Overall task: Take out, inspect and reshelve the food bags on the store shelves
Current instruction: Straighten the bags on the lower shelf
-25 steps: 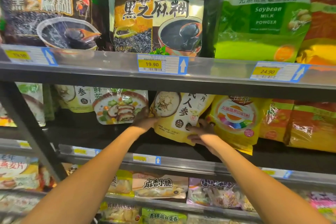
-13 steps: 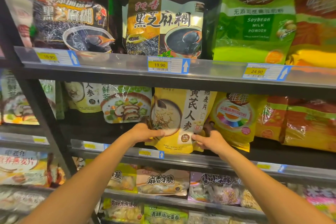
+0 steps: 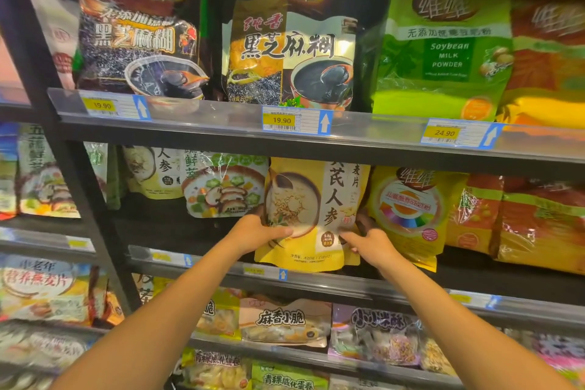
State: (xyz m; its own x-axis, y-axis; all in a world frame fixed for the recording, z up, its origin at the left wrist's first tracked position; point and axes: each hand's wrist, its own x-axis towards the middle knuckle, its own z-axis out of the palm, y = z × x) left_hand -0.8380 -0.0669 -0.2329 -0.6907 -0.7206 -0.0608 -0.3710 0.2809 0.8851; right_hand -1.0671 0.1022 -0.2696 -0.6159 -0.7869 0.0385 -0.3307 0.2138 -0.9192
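The yellow bag (image 3: 316, 199) is a flat, glossy pouch, held upright with its front facing the camera at the centre of the view. Its print shows a bowl of pale cereal at 9 o'clock on the panel and the vertical characters "人参" and "麦片" at 3 o'clock; "420克" is legible near the bottom edge. The left hand (image 3: 258, 233) grips the bag's lower left edge, thumb on the front. The right hand (image 3: 370, 245) pinches the lower right edge. The bag's bottom edge overlaps the front rail of the middle shelf (image 3: 395, 290); whether it rests on the shelf cannot be determined. At 9 o'clock of the bag stands a mushroom soup bag (image 3: 224, 187); at 3 o'clock, just beside it, stands a yellow "维维" bag (image 3: 408, 206). On the upper shelf (image 3: 221, 123), at 12 o'clock, is a black sesame bag (image 3: 291, 47) marked "黑芝麻糊", above a price tag (image 3: 281, 120) reading 19.90. At 1 o'clock is a green bag (image 3: 443, 51) marked "Soybean MILK POWDER", tagged 24.90 (image 3: 444, 132). At 6 o'clock, one shelf down, lies a "麻香小脆" bag (image 3: 281, 320). A black upright post (image 3: 63, 136) carries the shelving at 9 o'clock of the view.
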